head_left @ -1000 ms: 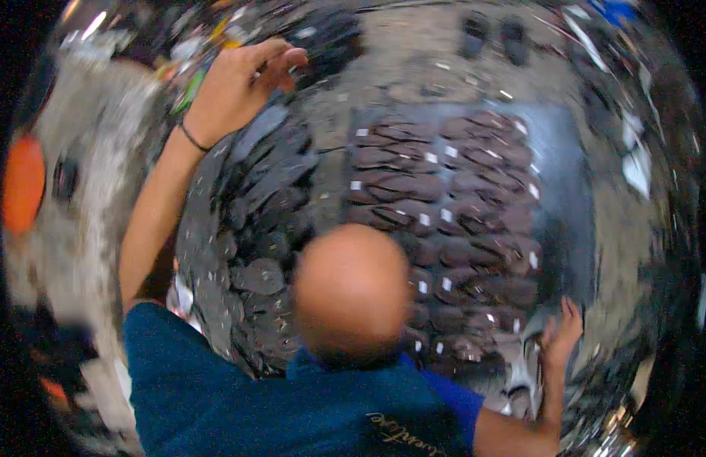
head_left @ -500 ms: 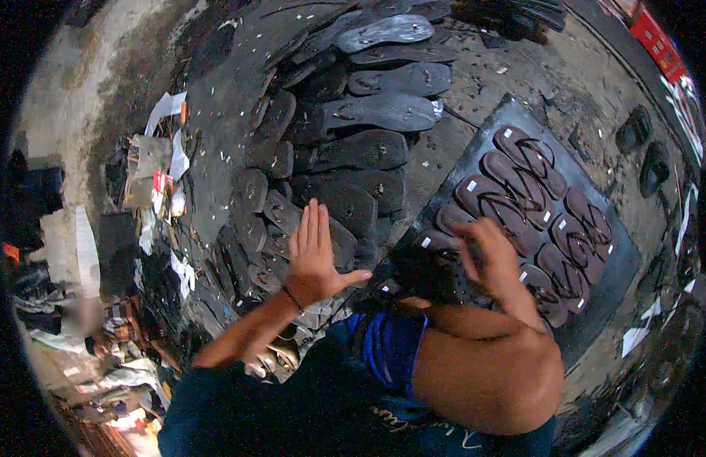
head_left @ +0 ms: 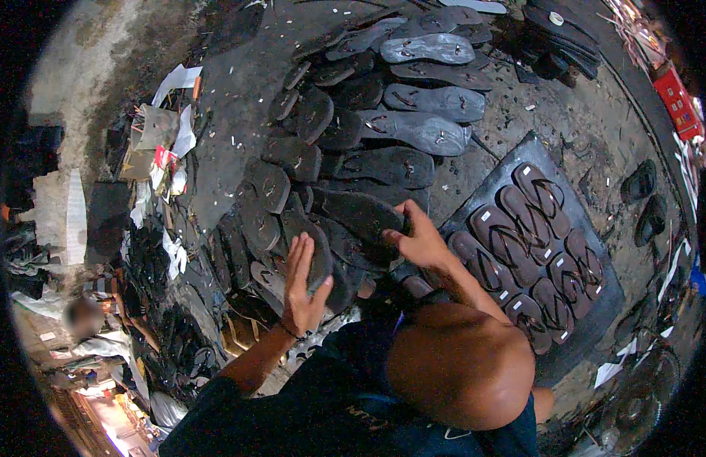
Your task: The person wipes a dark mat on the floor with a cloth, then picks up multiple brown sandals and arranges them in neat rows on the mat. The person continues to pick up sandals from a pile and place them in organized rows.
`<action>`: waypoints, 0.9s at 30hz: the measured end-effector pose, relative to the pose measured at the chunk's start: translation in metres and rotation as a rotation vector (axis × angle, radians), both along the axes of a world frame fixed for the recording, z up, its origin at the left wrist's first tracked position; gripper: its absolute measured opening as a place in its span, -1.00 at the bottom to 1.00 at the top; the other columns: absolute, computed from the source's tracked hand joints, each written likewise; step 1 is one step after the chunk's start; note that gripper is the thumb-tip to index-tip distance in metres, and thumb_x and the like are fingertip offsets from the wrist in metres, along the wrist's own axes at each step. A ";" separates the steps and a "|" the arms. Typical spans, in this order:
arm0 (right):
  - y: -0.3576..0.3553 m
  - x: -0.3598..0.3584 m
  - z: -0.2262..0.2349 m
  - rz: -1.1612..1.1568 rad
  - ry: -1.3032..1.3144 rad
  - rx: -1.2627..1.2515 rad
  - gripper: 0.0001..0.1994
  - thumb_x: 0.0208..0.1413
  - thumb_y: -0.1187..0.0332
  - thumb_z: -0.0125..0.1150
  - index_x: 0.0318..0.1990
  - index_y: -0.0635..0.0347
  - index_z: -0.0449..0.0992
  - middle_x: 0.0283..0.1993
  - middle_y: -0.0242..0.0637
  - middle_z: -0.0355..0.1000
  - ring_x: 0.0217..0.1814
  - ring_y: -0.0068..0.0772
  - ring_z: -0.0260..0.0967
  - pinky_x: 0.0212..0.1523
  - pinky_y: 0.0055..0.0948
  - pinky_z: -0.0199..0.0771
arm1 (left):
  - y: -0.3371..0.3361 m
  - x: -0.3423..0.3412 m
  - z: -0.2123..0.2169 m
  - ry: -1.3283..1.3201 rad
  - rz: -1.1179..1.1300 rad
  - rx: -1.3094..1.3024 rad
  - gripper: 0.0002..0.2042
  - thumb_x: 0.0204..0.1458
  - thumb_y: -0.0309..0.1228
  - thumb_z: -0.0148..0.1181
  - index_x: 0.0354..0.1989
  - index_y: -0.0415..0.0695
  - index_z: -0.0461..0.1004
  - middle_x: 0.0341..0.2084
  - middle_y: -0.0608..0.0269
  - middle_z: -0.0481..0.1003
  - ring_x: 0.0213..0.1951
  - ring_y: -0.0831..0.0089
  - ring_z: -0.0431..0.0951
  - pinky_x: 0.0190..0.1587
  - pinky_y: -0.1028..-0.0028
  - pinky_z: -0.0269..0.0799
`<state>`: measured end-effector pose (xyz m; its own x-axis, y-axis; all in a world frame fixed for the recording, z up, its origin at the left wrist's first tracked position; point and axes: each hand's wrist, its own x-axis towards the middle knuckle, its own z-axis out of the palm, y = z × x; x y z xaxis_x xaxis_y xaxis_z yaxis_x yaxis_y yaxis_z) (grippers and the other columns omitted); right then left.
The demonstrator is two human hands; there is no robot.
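My right hand (head_left: 418, 238) grips the near right end of a dark sandal sole (head_left: 353, 213), thumb and fingers at its edge. That sole lies on the right side of a heap of soles in front of me. My left hand (head_left: 301, 289) lies with fingers stretched out and thumb apart against another dark sole (head_left: 311, 247), just left of the first. Several grey, dusty soles (head_left: 429, 103) with small strap plugs on them are laid overlapping farther away. To my right, brown thong sandals (head_left: 494, 236) with small white labels stand in rows on a dark board (head_left: 513, 164).
A pair of black slippers (head_left: 640, 181) rests on the floor at the far right. At the back right is a stack of dark sheets (head_left: 562, 34), with a red crate (head_left: 679, 103) beyond it. Paper and cardboard scraps (head_left: 156, 129) litter the left side.
My right hand has moved from above the labelled sandals leftward to the heap and taken hold of a sole. My left hand has come slightly nearer and rests against a sole.
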<state>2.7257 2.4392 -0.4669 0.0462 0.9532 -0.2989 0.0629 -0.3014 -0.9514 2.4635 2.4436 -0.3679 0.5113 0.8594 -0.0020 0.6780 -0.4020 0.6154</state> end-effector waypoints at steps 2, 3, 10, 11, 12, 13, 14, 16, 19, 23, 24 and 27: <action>-0.016 0.012 0.021 0.031 -0.062 0.067 -0.54 0.09 0.34 0.37 0.10 0.26 0.36 -0.02 -0.11 0.46 0.08 -0.24 0.40 0.07 -0.27 0.42 | -0.016 -0.007 -0.013 0.021 -0.013 -0.005 -0.23 0.01 -0.53 0.24 0.42 -0.32 0.05 0.45 -0.17 0.00 0.49 -0.09 -0.12 0.46 0.11 -0.11; -0.029 0.026 0.031 0.037 -0.100 0.097 -0.60 0.10 0.42 0.35 0.07 0.27 0.38 -0.04 -0.19 0.46 0.05 -0.37 0.38 0.01 -0.32 0.43 | -0.019 -0.007 -0.013 0.010 0.022 -0.043 -0.24 0.00 -0.54 0.24 0.42 -0.32 0.06 0.44 -0.16 0.01 0.49 -0.07 -0.11 0.46 0.12 -0.12; -0.187 0.149 -0.010 -1.044 0.185 -0.001 -0.41 0.24 0.38 0.22 0.40 0.00 0.16 0.26 -0.12 0.30 0.05 -0.26 0.46 -0.14 -0.41 0.58 | 0.011 -0.002 0.078 0.276 -0.336 0.085 -0.38 -0.10 -0.61 0.25 0.25 -0.13 0.35 0.28 -0.01 0.33 0.20 -0.04 0.45 0.22 0.17 0.43; -0.211 0.166 -0.045 -0.983 -0.145 -0.099 -0.42 0.23 0.33 0.26 0.37 0.05 0.21 0.27 -0.08 0.30 0.13 -0.20 0.42 -0.03 -0.32 0.52 | 0.021 0.017 0.096 0.245 -0.385 0.084 -0.42 -0.07 -0.59 0.25 0.23 -0.14 0.36 0.23 0.01 0.37 0.18 -0.01 0.47 0.20 0.19 0.45; -0.240 0.188 -0.075 -0.944 -0.484 -0.221 -0.43 0.21 0.27 0.30 0.34 0.09 0.27 0.28 -0.03 0.30 0.20 -0.14 0.38 0.08 -0.22 0.46 | 0.035 0.045 0.108 0.193 -0.462 0.085 -0.45 -0.04 -0.57 0.25 0.22 -0.15 0.37 0.18 0.03 0.42 0.17 0.01 0.49 0.18 0.21 0.46; -0.261 0.200 -0.093 -0.741 -0.989 -0.302 -0.44 0.20 0.25 0.31 0.32 0.12 0.30 0.28 0.01 0.30 0.27 -0.11 0.33 0.17 -0.17 0.39 | 0.047 0.071 0.123 0.161 -0.537 0.089 -0.48 -0.01 -0.55 0.25 0.21 -0.16 0.39 0.13 0.04 0.47 0.15 0.04 0.51 0.16 0.23 0.47; -0.243 0.190 -0.070 -0.765 -1.057 -0.233 -0.45 0.20 0.24 0.30 0.31 0.14 0.33 0.31 0.03 0.27 0.33 -0.08 0.26 0.26 -0.15 0.28 | 0.058 0.093 0.127 0.017 -0.475 0.201 -0.52 0.01 -0.53 0.26 0.17 -0.17 0.40 0.04 0.10 0.52 0.11 0.10 0.54 0.13 0.26 0.49; -0.187 0.173 0.021 -0.769 -0.841 -0.020 -0.27 0.09 0.11 0.39 0.36 0.17 0.25 0.40 0.04 0.17 0.45 0.07 0.08 0.44 -0.09 0.06 | 0.072 0.149 0.129 -0.336 -0.298 0.175 -0.60 0.07 -0.47 0.26 0.12 -0.19 0.43 -0.10 0.19 0.57 0.00 0.26 0.58 -0.02 0.37 0.53; -0.173 0.172 0.136 -0.538 0.099 0.322 -0.23 0.05 0.19 0.44 0.40 0.12 0.22 0.42 -0.13 0.20 0.44 -0.18 0.16 0.41 -0.23 0.16 | 0.076 0.257 0.125 -0.684 -0.257 -0.324 -0.67 0.13 -0.43 0.25 0.06 -0.19 0.44 -0.21 0.32 0.56 -0.23 0.55 0.54 -0.34 0.59 0.49; -0.255 0.224 0.232 -0.635 -0.357 0.109 -0.43 0.13 0.09 0.37 0.22 0.18 0.43 0.16 -0.18 0.47 0.23 -0.24 0.39 0.29 -0.29 0.33 | 0.073 0.384 0.082 -1.035 -0.936 -0.571 -0.66 0.22 -0.33 0.16 0.13 -0.16 0.43 -0.25 0.38 0.49 -0.28 0.60 0.47 -0.19 0.51 0.46; -0.298 0.255 0.274 -0.444 -0.117 0.046 -0.48 0.20 0.12 0.31 0.21 0.23 0.42 0.05 -0.24 0.50 0.11 -0.40 0.41 0.15 -0.40 0.39 | 0.052 0.412 0.077 -1.024 -0.988 -0.689 -0.64 0.23 -0.32 0.13 0.16 -0.19 0.39 -0.16 0.30 0.45 -0.18 0.50 0.45 -0.10 0.40 0.42; -0.378 0.208 0.317 -0.693 -0.217 0.134 -0.56 0.26 0.17 0.27 0.16 0.28 0.46 -0.04 -0.26 0.54 0.02 -0.48 0.45 0.06 -0.41 0.48 | 0.020 0.476 0.088 -0.994 -1.060 -0.893 -0.54 0.26 -0.28 0.07 0.25 -0.28 0.28 0.11 0.06 0.35 0.10 0.20 0.37 0.16 0.10 0.30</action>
<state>2.9342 2.0611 -0.1495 0.6960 0.7113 -0.0977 0.0909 -0.2224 -0.9707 2.9396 2.4640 -0.2801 0.9174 0.0759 0.3907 -0.3953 0.2884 0.8721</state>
